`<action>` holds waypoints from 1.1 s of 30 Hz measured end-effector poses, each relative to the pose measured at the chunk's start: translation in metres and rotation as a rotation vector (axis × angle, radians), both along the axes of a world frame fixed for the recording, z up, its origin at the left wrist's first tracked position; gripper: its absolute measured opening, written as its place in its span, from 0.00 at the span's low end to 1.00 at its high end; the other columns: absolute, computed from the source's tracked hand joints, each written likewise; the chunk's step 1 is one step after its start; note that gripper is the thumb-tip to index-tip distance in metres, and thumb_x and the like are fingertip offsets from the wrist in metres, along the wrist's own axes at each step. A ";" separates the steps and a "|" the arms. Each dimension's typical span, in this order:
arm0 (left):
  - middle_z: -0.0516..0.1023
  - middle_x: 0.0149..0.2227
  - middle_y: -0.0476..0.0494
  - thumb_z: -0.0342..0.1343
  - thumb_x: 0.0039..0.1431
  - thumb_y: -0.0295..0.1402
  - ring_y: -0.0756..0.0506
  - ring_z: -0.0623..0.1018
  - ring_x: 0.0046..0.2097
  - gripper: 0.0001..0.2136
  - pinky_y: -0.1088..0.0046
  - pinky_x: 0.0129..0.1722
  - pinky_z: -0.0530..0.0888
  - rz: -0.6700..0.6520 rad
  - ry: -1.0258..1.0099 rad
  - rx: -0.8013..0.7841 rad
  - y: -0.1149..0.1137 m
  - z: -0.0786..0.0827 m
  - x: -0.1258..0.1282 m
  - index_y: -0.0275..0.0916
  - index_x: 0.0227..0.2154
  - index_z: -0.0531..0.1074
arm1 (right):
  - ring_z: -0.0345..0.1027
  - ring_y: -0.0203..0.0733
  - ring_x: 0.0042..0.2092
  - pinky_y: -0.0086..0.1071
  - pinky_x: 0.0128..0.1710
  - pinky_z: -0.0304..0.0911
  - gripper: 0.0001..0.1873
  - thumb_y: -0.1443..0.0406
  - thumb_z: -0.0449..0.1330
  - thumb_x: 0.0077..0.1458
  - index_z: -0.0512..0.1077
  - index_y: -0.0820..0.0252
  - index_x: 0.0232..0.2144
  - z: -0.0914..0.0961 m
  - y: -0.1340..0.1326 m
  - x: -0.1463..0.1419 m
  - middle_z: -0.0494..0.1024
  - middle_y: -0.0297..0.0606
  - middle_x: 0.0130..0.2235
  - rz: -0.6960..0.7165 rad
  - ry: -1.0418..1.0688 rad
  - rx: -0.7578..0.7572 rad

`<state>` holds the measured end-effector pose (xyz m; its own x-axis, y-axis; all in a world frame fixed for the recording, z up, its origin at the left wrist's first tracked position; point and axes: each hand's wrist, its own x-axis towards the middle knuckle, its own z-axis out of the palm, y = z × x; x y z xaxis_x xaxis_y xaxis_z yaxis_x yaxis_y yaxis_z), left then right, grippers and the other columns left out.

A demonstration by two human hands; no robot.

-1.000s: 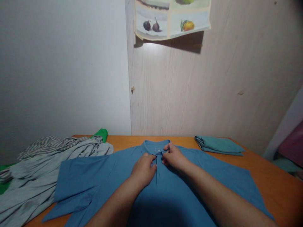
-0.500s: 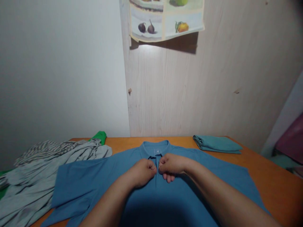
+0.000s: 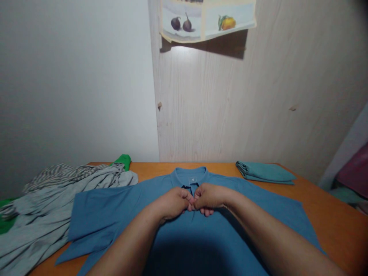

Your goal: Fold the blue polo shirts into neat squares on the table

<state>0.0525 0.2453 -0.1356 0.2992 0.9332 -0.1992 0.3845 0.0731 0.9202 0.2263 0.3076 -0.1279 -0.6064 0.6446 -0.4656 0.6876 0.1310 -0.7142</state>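
Observation:
A blue polo shirt (image 3: 120,214) lies spread front-up on the orange table (image 3: 339,226), collar toward the wall. My left hand (image 3: 172,202) and my right hand (image 3: 209,198) meet at the shirt's placket just below the collar. Both have their fingers curled and pinched on the placket edges, knuckles almost touching. What sits between the fingertips is hidden by the hands. My forearms cross the lower part of the shirt.
A heap of grey and striped clothes (image 3: 48,207) with a green piece (image 3: 123,160) covers the table's left side. A folded teal garment (image 3: 266,173) lies at the back right. A fruit poster (image 3: 207,19) hangs on the wooden wall panel behind.
Both hands slid from the collar down to the placket and closed into pinches; now they are pressed closer together at the same spot.

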 end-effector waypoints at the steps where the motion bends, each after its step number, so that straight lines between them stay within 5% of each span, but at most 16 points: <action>1: 0.74 0.27 0.50 0.52 0.45 0.27 0.51 0.67 0.28 0.09 0.75 0.30 0.62 0.014 0.022 0.012 0.000 0.000 0.000 0.36 0.31 0.75 | 0.68 0.32 0.20 0.22 0.19 0.63 0.08 0.66 0.63 0.50 0.68 0.58 0.23 0.000 0.000 -0.001 0.73 0.27 0.19 -0.003 -0.017 -0.006; 12: 0.75 0.28 0.50 0.53 0.47 0.23 0.49 0.71 0.30 0.07 0.76 0.27 0.59 0.054 0.466 0.212 0.003 -0.009 0.006 0.39 0.29 0.74 | 0.70 0.31 0.20 0.21 0.20 0.65 0.05 0.72 0.57 0.49 0.69 0.60 0.24 0.005 0.002 0.004 0.76 0.28 0.19 -0.024 0.042 -0.109; 29: 0.75 0.28 0.48 0.50 0.56 0.26 0.48 0.71 0.32 0.06 0.74 0.29 0.59 0.101 0.527 0.264 0.000 -0.009 0.015 0.39 0.27 0.70 | 0.73 0.33 0.23 0.23 0.23 0.68 0.04 0.72 0.59 0.49 0.71 0.60 0.28 -0.001 0.008 0.008 0.77 0.29 0.23 -0.003 0.119 -0.163; 33: 0.75 0.28 0.47 0.49 0.57 0.27 0.47 0.71 0.32 0.07 0.74 0.29 0.60 0.091 0.525 0.265 -0.001 -0.007 0.015 0.39 0.27 0.70 | 0.70 0.31 0.22 0.21 0.21 0.62 0.06 0.74 0.59 0.45 0.69 0.60 0.26 0.004 0.005 0.007 0.73 0.25 0.21 0.078 0.045 -0.091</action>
<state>0.0674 0.2445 -0.1423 0.1405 0.9885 -0.0560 0.7961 -0.0791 0.6000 0.2337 0.3125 -0.1240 -0.6747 0.5507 -0.4915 0.6451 0.1164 -0.7552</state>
